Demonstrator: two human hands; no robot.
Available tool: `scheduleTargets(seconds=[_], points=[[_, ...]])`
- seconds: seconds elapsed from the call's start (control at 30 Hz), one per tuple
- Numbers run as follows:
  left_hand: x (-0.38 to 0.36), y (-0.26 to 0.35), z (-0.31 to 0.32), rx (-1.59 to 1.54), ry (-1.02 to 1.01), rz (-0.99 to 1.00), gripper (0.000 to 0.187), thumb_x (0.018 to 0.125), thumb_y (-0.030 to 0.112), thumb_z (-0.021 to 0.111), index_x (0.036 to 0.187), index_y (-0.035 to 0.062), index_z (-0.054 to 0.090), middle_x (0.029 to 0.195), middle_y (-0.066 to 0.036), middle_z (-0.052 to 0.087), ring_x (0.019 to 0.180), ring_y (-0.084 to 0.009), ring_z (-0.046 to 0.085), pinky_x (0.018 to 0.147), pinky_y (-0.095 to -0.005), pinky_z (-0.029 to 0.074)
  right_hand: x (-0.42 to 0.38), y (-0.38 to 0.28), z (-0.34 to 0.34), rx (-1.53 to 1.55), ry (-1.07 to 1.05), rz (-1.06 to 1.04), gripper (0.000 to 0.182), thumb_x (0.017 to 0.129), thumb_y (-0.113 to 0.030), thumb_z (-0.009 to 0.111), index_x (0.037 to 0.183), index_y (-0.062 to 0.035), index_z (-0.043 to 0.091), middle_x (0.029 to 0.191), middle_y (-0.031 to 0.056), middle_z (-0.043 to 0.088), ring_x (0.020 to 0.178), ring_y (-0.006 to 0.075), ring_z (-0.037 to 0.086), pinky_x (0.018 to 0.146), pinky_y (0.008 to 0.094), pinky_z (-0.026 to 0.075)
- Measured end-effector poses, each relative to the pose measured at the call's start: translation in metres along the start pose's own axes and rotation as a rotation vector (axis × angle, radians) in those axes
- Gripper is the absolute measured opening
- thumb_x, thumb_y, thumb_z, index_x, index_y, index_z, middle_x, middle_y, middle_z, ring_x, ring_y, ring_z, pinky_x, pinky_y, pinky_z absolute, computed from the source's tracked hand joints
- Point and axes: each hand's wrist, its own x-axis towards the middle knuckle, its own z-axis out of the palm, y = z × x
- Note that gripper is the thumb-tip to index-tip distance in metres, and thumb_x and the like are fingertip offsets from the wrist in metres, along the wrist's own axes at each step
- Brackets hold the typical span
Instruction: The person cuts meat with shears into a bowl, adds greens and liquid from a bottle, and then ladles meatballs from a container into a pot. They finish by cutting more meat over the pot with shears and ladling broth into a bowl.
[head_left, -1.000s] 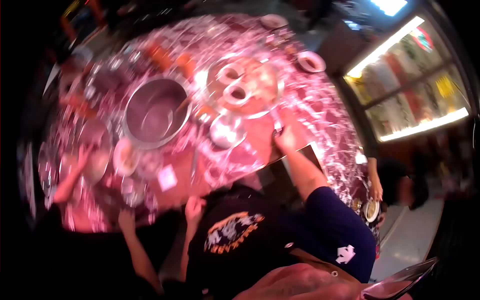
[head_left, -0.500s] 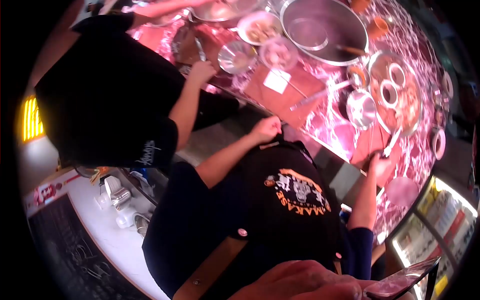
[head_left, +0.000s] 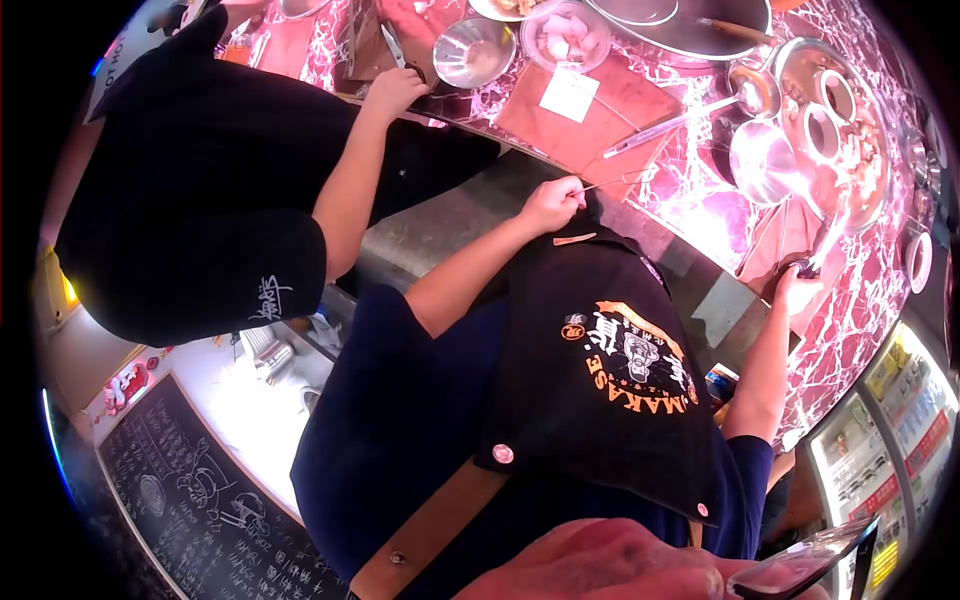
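Observation:
Near the table edge, my left hand (head_left: 553, 205) is closed, with a thin stick (head_left: 612, 184) coming out of its fingers toward the table. Farther right, my right hand (head_left: 799, 288) has its fingers round the dark handles of scissors (head_left: 830, 240), whose blades point at a large round tray (head_left: 868, 200) of food pieces. Brown paper (head_left: 775, 245) lies beside that hand. Two white-rimmed cups (head_left: 822, 133) stand in the tray, and a shiny metal bowl (head_left: 762, 162) is left of it.
At the left, a co-worker's hand (head_left: 397, 92) is by other scissors (head_left: 392, 45). A metal bowl (head_left: 474, 52), a bowl of pale pieces (head_left: 566, 35), a big pot (head_left: 690, 28), a white note (head_left: 570, 94) and a ladle (head_left: 670, 128) are on the marbled table (head_left: 690, 225).
The view has shifted, so the tabletop items sit higher in it. The thin stick at my left hand now shows clearly. My right hand remains on the scissors.

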Motion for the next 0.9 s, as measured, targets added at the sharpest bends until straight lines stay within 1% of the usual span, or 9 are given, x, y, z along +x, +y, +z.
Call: scheduleTargets(seconds=[0.17, 0.23, 0.27, 0.47, 0.57, 0.6, 0.7, 0.8, 0.9], points=[[0.001, 0.012, 0.005, 0.042, -0.032, 0.009, 0.01, 0.077, 0.003, 0.048, 0.082, 0.0024, 0.057, 0.078, -0.007, 0.066, 0.07, -0.0147, 0.063, 0.064, -0.0299, 0.05, 0.003, 0.006, 0.006, 0.012, 0.003, -0.017, 0.053, 0.078, -0.034, 0.069, 0.111, 0.0014, 0.045, 0.103, 0.0241, 0.062, 0.094, 0.0409, 0.063, 0.083, 0.0495, 0.051], [0.003, 0.015, 0.007, 0.113, -0.014, 0.019, 0.011, 0.076, 0.003, 0.048, 0.081, 0.0021, 0.058, 0.078, -0.007, 0.067, 0.07, -0.0161, 0.064, 0.065, -0.0307, 0.05, 0.003, 0.006, 0.006, 0.007, 0.039, -0.012, 0.053, 0.078, -0.043, 0.067, 0.108, -0.0025, 0.048, 0.1, 0.0222, 0.064, 0.092, 0.0399, 0.065, 0.082, 0.0504, 0.051], [0.004, 0.017, 0.008, 0.113, -0.014, 0.018, 0.011, 0.076, 0.003, 0.048, 0.081, 0.0021, 0.058, 0.078, -0.007, 0.067, 0.07, -0.0161, 0.064, 0.065, -0.0307, 0.05, 0.003, 0.004, 0.004, 0.006, 0.039, -0.012, 0.053, 0.078, -0.043, 0.067, 0.108, -0.0025, 0.048, 0.1, 0.0222, 0.064, 0.092, 0.0399, 0.065, 0.082, 0.0504, 0.051], [0.006, 0.017, 0.02, 0.124, -0.022, 0.015, 0.011, 0.076, 0.003, 0.048, 0.081, 0.0021, 0.058, 0.077, -0.008, 0.066, 0.071, -0.0179, 0.064, 0.065, -0.0316, 0.05, 0.003, 0.006, 0.006, 0.076, 0.024, 0.013, 0.051, 0.078, -0.041, 0.067, 0.108, -0.003, 0.049, 0.1, 0.0206, 0.064, 0.092, 0.0386, 0.065, 0.083, 0.0494, 0.051], [0.006, 0.023, 0.028, 0.09, -0.008, 0.081, 0.01, 0.077, 0.003, 0.049, 0.081, 0.0024, 0.058, 0.077, -0.008, 0.066, 0.071, -0.0182, 0.064, 0.065, -0.0319, 0.05, 0.003, 0.005, 0.004, 0.074, 0.041, -0.012, 0.051, 0.078, -0.039, 0.068, 0.109, -0.0027, 0.049, 0.101, 0.0209, 0.064, 0.093, 0.0386, 0.065, 0.083, 0.0493, 0.051], [0.007, 0.027, 0.03, 0.087, 0.004, 0.078, 0.009, 0.078, 0.004, 0.049, 0.082, 0.0024, 0.057, 0.077, -0.009, 0.066, 0.072, -0.0181, 0.064, 0.066, -0.0318, 0.05, 0.004, 0.004, 0.001, 0.074, -0.039, 0.008, 0.055, 0.078, -0.033, 0.067, 0.115, 0.0017, 0.047, 0.106, 0.0234, 0.062, 0.096, 0.0384, 0.064, 0.085, 0.0481, 0.051], [0.01, 0.034, 0.035, 0.075, 0.032, 0.072, 0.008, 0.079, 0.005, 0.051, 0.082, 0.0022, 0.057, 0.077, -0.009, 0.066, 0.072, -0.018, 0.064, 0.066, -0.0312, 0.05, 0.002, 0.003, 0.002, 0.066, 0.007, -0.023, 0.057, 0.078, -0.033, 0.067, 0.117, 0.0023, 0.047, 0.106, 0.0237, 0.062, 0.097, 0.0385, 0.063, 0.086, 0.0478, 0.051], [0.015, 0.033, 0.036, 0.125, 0.034, 0.09, 0.01, 0.08, 0.009, 0.053, 0.084, 0.0018, 0.059, 0.077, -0.01, 0.066, 0.072, -0.0208, 0.065, 0.068, -0.0326, 0.05, 0.001, 0.005, 0.003, 0.047, 0.027, -0.047, 0.057, 0.078, -0.033, 0.067, 0.118, 0.0025, 0.047, 0.106, 0.0238, 0.062, 0.098, 0.0391, 0.063, 0.086, 0.0476, 0.051], [0.018, 0.037, 0.034, 0.152, 0.071, 0.07, 0.011, 0.081, 0.011, 0.055, 0.085, 0.0018, 0.06, 0.077, -0.011, 0.066, 0.073, -0.022, 0.065, 0.069, -0.0332, 0.05, 0.002, 0.002, 0.0, 0.102, -0.012, 0.003, 0.057, 0.078, -0.032, 0.067, 0.118, 0.0025, 0.048, 0.107, 0.0236, 0.062, 0.098, 0.0395, 0.063, 0.087, 0.0476, 0.051]])
